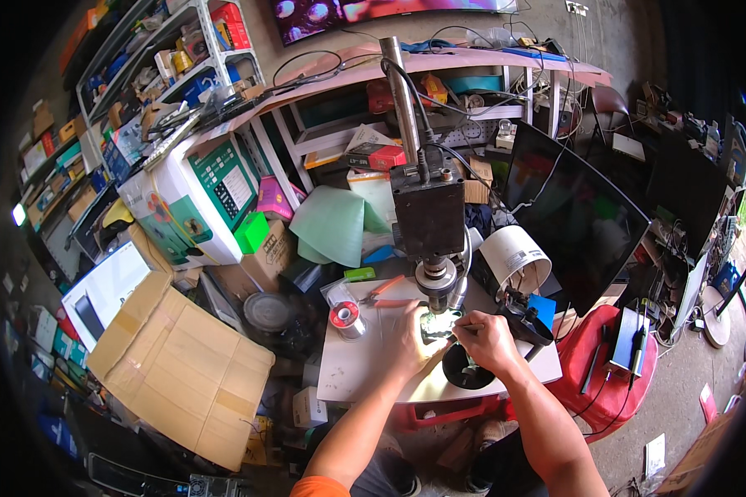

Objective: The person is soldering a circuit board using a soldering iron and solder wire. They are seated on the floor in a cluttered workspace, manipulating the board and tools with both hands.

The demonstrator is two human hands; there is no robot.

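Note:
Under the lens of a black microscope, my left hand pinches a small, brightly lit piece that looks like a circuit board; glare washes out its detail. My right hand grips a thin dark tool, its tip close to the lit piece. What kind of tool it is cannot be made out. A black round container sits below my hands on the small white table. Left of my left hand are a solder spool and pliers with orange handles.
A white cylindrical housing with exposed inner parts lies right of the microscope, near a large dark screen. On a red stool rests a soldering station with cables. A flattened cardboard box leans at the left. Crowded shelves stand behind.

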